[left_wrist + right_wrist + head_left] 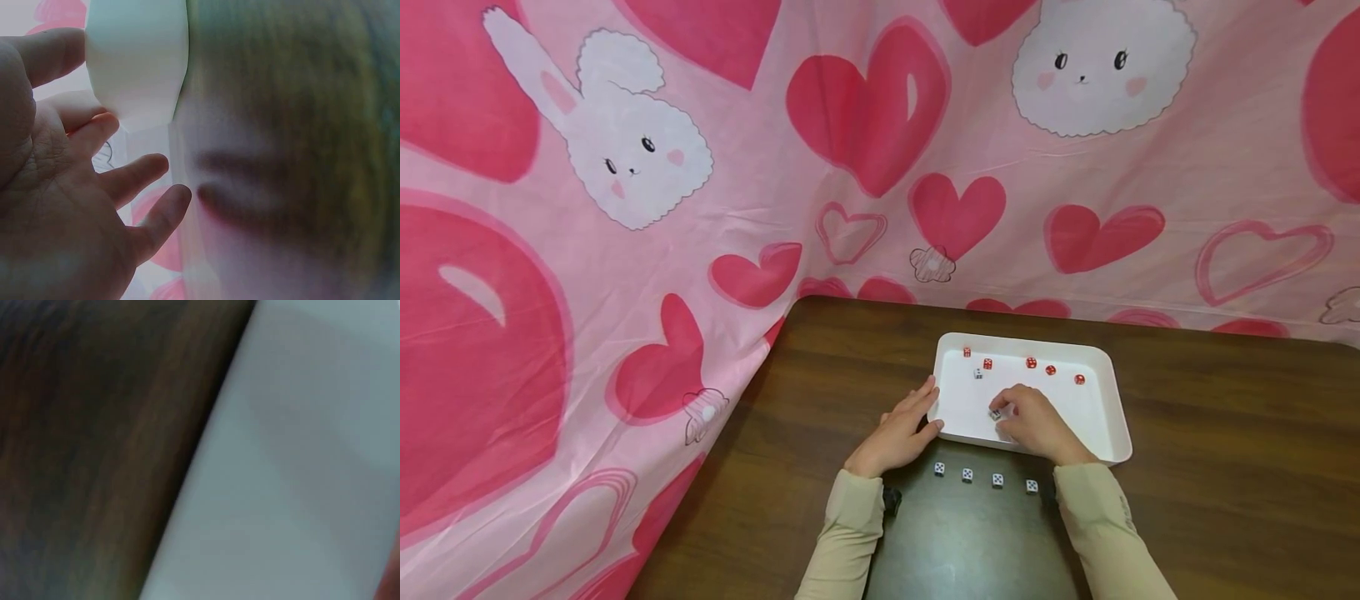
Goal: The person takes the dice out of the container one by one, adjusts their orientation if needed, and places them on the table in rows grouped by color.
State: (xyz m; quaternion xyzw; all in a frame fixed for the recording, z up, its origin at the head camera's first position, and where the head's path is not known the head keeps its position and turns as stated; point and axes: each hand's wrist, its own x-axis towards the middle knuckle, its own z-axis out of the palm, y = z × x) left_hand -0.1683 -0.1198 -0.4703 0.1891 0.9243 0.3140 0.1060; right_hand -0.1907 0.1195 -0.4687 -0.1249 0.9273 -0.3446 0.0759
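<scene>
A shallow white tray (1093,417) lies on the wooden table. My left hand (895,429) touches its left edge with fingers fairly straight; in the left wrist view the fingers (150,231) spread beside the tray wall (137,56). Inside the tray, my right hand (1033,421) pinches a white die (995,414) between thumb and fingertips. Another white die (978,374) sits farther back, near several red dice (1032,362) along the tray's far side. The right wrist view shows mostly the tray's side (269,487), with a sliver of hand at the right edge.
Several white dice (997,481) stand in a row between the tray's near edge and me, on a dark greyish surface (973,542). Brown wooden tabletop (1240,433) surrounds the tray. A pink heart-and-rabbit cloth (865,108) hangs behind and to the left.
</scene>
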